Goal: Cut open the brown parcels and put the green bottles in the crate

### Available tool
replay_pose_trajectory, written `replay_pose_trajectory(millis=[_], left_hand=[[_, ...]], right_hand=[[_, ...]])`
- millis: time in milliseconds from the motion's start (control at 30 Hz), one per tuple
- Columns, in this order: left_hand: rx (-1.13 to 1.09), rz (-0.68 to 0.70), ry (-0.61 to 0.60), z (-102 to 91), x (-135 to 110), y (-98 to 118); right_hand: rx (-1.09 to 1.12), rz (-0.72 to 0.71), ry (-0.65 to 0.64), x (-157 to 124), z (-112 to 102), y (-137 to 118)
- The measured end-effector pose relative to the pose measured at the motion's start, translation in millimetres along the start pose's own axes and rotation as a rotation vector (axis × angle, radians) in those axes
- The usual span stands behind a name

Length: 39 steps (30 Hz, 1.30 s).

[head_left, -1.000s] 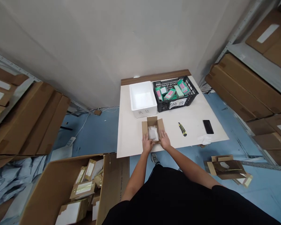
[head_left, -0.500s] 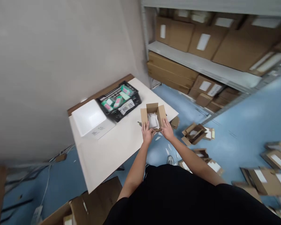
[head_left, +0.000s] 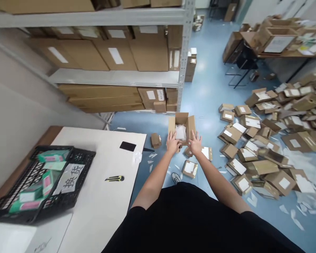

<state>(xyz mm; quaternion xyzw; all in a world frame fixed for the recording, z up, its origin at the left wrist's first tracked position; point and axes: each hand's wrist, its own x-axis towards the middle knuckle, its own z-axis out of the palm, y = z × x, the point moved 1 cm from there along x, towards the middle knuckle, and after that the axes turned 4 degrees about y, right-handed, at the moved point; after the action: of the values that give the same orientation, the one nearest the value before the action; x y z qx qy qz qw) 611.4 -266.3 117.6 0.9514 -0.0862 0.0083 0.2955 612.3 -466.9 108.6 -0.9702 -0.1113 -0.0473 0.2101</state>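
Both my hands hold a small open cardboard box (head_left: 191, 123) in front of me, over the blue floor. Its flaps stand up and spread outward, and a white packet (head_left: 180, 132) lies inside. My left hand (head_left: 172, 143) grips the near left corner; my right hand (head_left: 195, 143) grips the near right corner, with some fingers spread along the flap. To the left, a yellow and black box cutter (head_left: 114, 178) and a black phone (head_left: 127, 146) lie on the white table (head_left: 102, 207).
A black crate (head_left: 88, 158) with green and pink packs stands on the table beside a white box (head_left: 50, 235). Shelving (head_left: 116, 81) with cartons rises ahead. A heap of cardboard boxes (head_left: 255, 147) covers the floor at right. Another table (head_left: 292, 54) bears boxes at the back.
My view has turned to the right, away from the table. The box, still in both hands, has gone from over the table's edge to over the floor.
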Motion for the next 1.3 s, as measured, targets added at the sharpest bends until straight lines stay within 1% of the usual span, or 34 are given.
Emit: replay_pose_trajectory(millis=[67, 100, 167, 233, 300, 367, 433, 533, 600, 700, 800, 867, 933, 1000, 1067, 1100, 1133, 1200, 1300], left_hand=[[-0.017, 0.049, -0.032, 8.2, 14.0, 10.2], [-0.025, 0.065, -0.025, 8.9, 18.3, 12.6], [-0.041, 0.074, 0.032, 3.8, 21.9, 12.3], [-0.061, 0.046, 0.104, -8.2, 19.1, 5.5], [-0.085, 0.001, 0.152, -24.1, 10.8, -6.6], [-0.104, -0.041, 0.183, -42.1, -2.0, -22.2], [-0.111, -0.077, 0.227, -61.7, -18.8, -40.1], [-0.107, -0.136, 0.302, -93.8, -51.7, -69.2], [-0.101, -0.191, 0.355, -116.6, -79.5, -89.8], [-0.089, -0.285, 0.460, -151.1, -130.9, -122.3], [-0.068, -0.381, 0.580, -182.8, -192.5, -155.2], [-0.050, -0.453, 0.654, -200.4, -235.8, -175.7], [-0.039, -0.539, 0.718, -214.0, -276.6, -193.5], [-0.039, -0.632, 0.771, -222.6, -310.4, -208.4], [-0.043, -0.710, 0.805, -225.6, -333.5, -220.5], [-0.046, -0.739, 0.815, -225.1, -340.6, -225.8], [-0.050, -0.764, 0.823, -223.4, -344.7, -230.5], [-0.056, -0.805, 0.830, -216.8, -345.0, -238.9], [-0.063, -0.858, 0.823, -201.8, -330.9, -249.0]], right_hand=[[-0.029, 0.079, -0.003, 0.8, -6.5, 23.3], [-0.034, 0.113, -0.008, 2.4, -8.8, 33.1], [-0.019, 0.157, -0.010, 7.5, -11.6, 46.7], [0.025, 0.176, 0.011, 14.2, -11.9, 49.0], [0.078, 0.170, 0.042, 22.3, -9.5, 37.1], [0.121, 0.111, 0.064, 31.8, -4.6, 10.4], [0.159, 0.010, 0.075, 41.2, 2.6, -28.7], [0.218, -0.155, 0.062, 50.6, 17.3, -101.2], [0.254, -0.265, 0.030, 50.8, 29.6, -153.5], [0.295, -0.424, -0.034, 40.5, 52.0, -231.6], [0.333, -0.553, -0.110, 21.3, 78.5, -304.0], [0.370, -0.631, -0.162, 7.1, 96.7, -345.4], [0.404, -0.683, -0.215, -4.0, 114.3, -377.9], [0.419, -0.686, -0.252, -8.6, 130.8, -398.9], [0.406, -0.650, -0.260, -4.1, 146.5, -407.7], [0.390, -0.629, -0.257, 1.7, 154.3, -408.0], [0.369, -0.608, -0.253, 9.4, 162.2, -405.9], [0.311, -0.564, -0.251, 29.8, 179.5, -396.8], [0.205, -0.497, -0.278, 65.8, 211.4, -378.2]])
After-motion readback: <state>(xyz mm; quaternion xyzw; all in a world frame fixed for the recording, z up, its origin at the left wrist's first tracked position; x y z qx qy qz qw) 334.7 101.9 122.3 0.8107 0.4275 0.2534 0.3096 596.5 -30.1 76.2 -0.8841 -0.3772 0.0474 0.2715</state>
